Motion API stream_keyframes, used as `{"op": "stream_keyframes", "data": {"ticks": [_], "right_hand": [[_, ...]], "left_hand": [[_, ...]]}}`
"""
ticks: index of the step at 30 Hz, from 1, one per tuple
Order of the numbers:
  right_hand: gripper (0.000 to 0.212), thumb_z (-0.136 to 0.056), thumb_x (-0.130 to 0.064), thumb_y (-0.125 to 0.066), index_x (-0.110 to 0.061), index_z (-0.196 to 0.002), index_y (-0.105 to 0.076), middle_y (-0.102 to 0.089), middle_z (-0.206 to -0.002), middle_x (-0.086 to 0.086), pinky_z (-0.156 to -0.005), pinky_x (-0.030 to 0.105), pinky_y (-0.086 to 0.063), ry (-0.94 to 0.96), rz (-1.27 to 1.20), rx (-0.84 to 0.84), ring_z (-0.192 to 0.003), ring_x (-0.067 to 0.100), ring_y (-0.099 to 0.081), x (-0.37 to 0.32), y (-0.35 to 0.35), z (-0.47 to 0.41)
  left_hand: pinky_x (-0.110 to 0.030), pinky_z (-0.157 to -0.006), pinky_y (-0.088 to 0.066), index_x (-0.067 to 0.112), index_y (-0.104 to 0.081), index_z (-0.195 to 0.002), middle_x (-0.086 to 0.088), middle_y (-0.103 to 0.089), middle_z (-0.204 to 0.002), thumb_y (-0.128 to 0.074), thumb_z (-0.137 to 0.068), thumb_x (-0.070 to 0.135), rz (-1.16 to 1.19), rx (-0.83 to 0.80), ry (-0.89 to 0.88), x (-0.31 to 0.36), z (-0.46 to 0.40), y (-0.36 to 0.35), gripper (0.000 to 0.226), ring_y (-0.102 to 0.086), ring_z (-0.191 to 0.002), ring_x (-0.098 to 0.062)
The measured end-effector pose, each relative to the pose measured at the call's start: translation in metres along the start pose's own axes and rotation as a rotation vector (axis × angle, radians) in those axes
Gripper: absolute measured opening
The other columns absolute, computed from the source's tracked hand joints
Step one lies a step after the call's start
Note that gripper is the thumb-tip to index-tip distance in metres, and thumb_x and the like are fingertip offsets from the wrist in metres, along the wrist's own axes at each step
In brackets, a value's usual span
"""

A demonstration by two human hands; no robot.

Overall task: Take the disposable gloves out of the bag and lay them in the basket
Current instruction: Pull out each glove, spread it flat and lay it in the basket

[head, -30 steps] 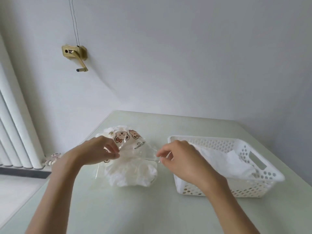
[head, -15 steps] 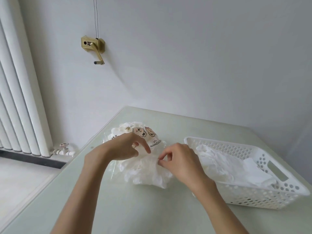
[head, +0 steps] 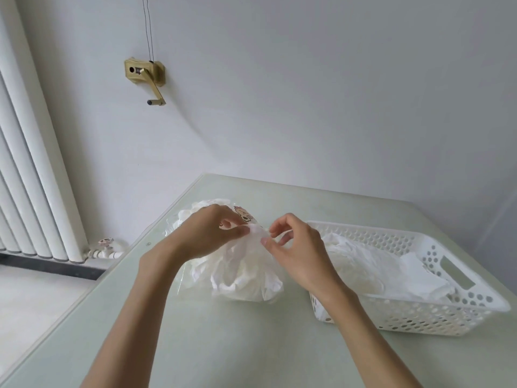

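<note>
A clear plastic bag (head: pixel 195 212) with cartoon prints lies on the pale green table, stuffed with thin white disposable gloves. A bunch of gloves (head: pixel 243 273) bulges out of its near end. My left hand (head: pixel 208 233) pinches the top of that bunch with thumb and fingers. My right hand (head: pixel 296 247) pinches the same glove film just to the right. A white perforated basket (head: pixel 458 317) stands at the right and holds several white gloves (head: pixel 372 267).
The table (head: pixel 223 345) ends at the left above a light floor. A white radiator (head: pixel 30 163) with a valve (head: pixel 105 243) stands at the left wall. A brass crank fitting (head: pixel 145 72) hangs on the wall behind.
Both hands have come together over the bag's mouth and lifted a tuft of glove film. The view has shifted left, so bag and basket sit further right.
</note>
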State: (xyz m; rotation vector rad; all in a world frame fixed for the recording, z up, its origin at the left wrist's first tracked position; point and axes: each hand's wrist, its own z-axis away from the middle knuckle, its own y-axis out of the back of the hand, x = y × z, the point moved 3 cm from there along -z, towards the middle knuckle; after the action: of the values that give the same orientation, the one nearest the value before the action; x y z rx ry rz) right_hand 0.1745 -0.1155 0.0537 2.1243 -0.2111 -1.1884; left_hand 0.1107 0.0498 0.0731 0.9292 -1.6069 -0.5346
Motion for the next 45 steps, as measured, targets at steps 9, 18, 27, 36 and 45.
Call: {"op": "stream_keyframes", "data": {"ticks": [9,18,27,36,45], "right_hand": [[0.012,-0.092,-0.029,-0.058,-0.02,-0.087,-0.064,-0.067,-0.082,-0.011,-0.072,0.02,-0.048,-0.026,-0.085,0.03,-0.078,0.004,-0.061,0.004,0.011,-0.006],[0.004,-0.088,-0.019,-0.067,-0.017,-0.086,-0.07,-0.07,-0.077,-0.01,-0.068,0.014,-0.046,0.062,-0.45,0.196,-0.072,0.002,-0.063,-0.015,0.015,-0.003],[0.012,-0.083,-0.011,-0.071,-0.022,-0.082,-0.076,-0.073,-0.074,-0.009,-0.061,0.011,-0.045,0.038,-0.538,0.158,-0.065,0.0,-0.062,-0.008,0.041,-0.005],[0.012,-0.088,-0.01,-0.065,-0.019,-0.082,-0.071,-0.068,-0.072,-0.013,-0.065,0.013,-0.049,0.108,-0.619,0.081,-0.073,-0.001,-0.063,-0.019,0.064,-0.004],[0.022,-0.084,-0.027,-0.068,-0.008,-0.094,-0.074,-0.072,-0.093,0.018,-0.08,0.029,-0.049,-0.099,-0.505,-0.059,-0.08,0.019,-0.065,0.002,0.117,0.007]], "left_hand": [[-0.052,-0.081,-0.054,0.038,-0.067,-0.083,0.013,-0.071,-0.086,-0.046,-0.08,0.044,0.189,0.051,0.104,-0.002,0.008,0.012,0.022,-0.067,-0.087,-0.022],[-0.026,-0.088,-0.049,0.033,-0.065,-0.101,0.017,-0.069,-0.101,-0.08,-0.073,0.034,0.271,-0.025,0.077,0.01,0.003,0.0,0.031,-0.063,-0.099,0.0],[-0.027,-0.071,-0.049,0.022,-0.074,-0.084,0.005,-0.075,-0.083,-0.066,-0.086,0.015,0.41,0.291,0.035,0.024,0.008,0.02,0.01,-0.068,-0.076,-0.009],[-0.028,-0.068,-0.049,0.018,-0.072,-0.092,0.0,-0.075,-0.081,-0.073,-0.082,0.022,0.501,0.162,0.092,0.028,0.007,0.017,0.01,-0.065,-0.07,-0.011],[-0.016,-0.061,-0.046,0.019,-0.073,-0.091,0.002,-0.073,-0.079,-0.071,-0.085,0.026,0.579,-0.083,0.108,0.049,0.001,-0.012,0.009,-0.065,-0.068,-0.01]]}}
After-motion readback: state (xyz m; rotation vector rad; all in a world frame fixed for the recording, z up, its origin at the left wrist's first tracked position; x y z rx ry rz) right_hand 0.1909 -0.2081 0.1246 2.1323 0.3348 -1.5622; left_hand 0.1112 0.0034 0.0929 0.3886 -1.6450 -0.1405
